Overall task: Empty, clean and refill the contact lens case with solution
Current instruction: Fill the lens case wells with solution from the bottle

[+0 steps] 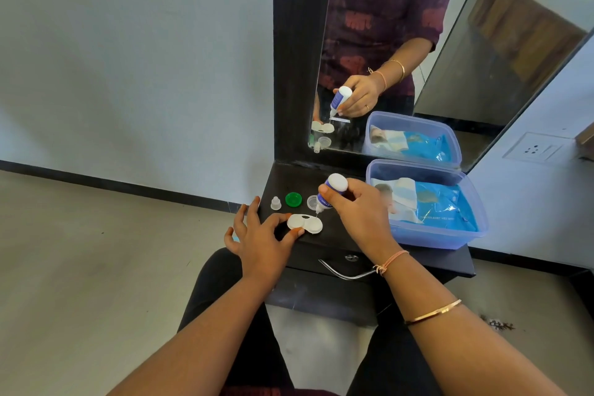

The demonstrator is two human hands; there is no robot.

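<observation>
A white two-well contact lens case (304, 224) lies open on the dark dresser top (340, 235). My left hand (260, 239) pinches its left well between thumb and forefinger. My right hand (356, 207) holds a small white solution bottle (331, 191) with a blue label upside down, its nozzle tip just over the case's right well. A green lid (293, 199), a clear lid (312, 202) and the bottle's small white cap (275, 203) sit behind the case.
A translucent blue plastic box (427, 202) with a blue wet-wipes pack stands at the right of the dresser top. A mirror (401, 42) in a dark frame rises behind. A drawer with a metal handle (344, 272) is below the top's front edge.
</observation>
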